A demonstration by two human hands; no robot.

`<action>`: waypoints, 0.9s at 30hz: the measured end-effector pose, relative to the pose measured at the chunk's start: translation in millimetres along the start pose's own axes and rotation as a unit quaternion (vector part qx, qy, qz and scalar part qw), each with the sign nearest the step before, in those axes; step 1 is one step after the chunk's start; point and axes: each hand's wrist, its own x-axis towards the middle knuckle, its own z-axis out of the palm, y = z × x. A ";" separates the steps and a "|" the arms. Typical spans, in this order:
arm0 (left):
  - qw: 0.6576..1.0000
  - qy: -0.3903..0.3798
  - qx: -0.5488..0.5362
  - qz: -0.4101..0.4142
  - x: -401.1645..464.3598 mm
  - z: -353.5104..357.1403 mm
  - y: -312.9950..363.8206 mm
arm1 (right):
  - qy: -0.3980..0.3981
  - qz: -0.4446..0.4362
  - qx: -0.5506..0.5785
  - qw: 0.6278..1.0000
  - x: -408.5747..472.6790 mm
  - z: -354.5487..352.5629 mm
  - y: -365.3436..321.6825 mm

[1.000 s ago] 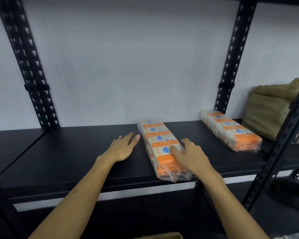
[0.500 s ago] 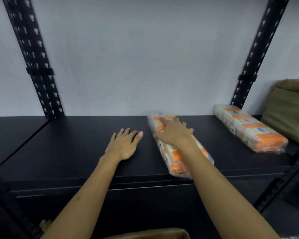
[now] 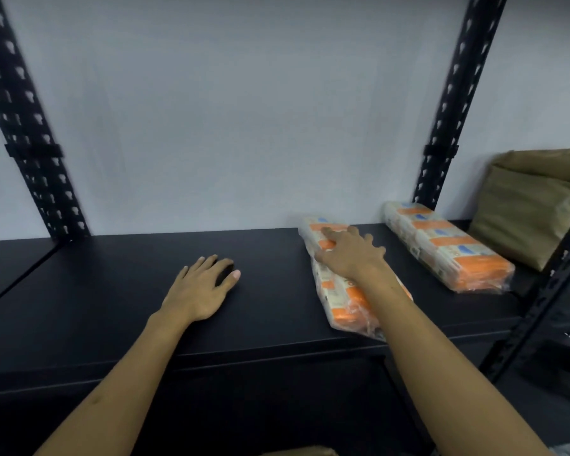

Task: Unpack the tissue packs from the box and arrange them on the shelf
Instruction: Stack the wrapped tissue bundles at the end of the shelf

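Observation:
Two long orange-and-white tissue packs lie on the black shelf (image 3: 119,311). My right hand (image 3: 349,255) lies flat on top of the nearer tissue pack (image 3: 346,299), fingers spread and reaching toward its far end by the wall. The second tissue pack (image 3: 441,245) lies further right, apart from the first. My left hand (image 3: 201,287) rests palm down on the bare shelf to the left of the packs, holding nothing. A sliver of the cardboard box (image 3: 300,451) shows at the bottom edge.
Black perforated uprights stand at the back left (image 3: 30,153) and back right (image 3: 448,116), and another front post (image 3: 547,291) rises on the right. An olive-brown bag (image 3: 533,205) sits on the shelf at far right. A white wall backs the shelf.
My right hand has slid from the near end of the pack to its far half, pushing the pack back toward the wall and rightward. My left hand stays flat on the shelf.

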 end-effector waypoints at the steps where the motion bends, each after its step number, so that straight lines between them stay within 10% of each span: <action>1: 1.000 -0.002 0.009 -0.004 1.7 -0.1 -0.5 | 0.000 0.002 0.002 1.000 -0.7 -2.0 8.7; 27: 0.998 -0.050 -0.023 -0.015 72.6 60.2 205.2 | 0.133 -0.050 0.126 0.982 3.5 -115.0 116.1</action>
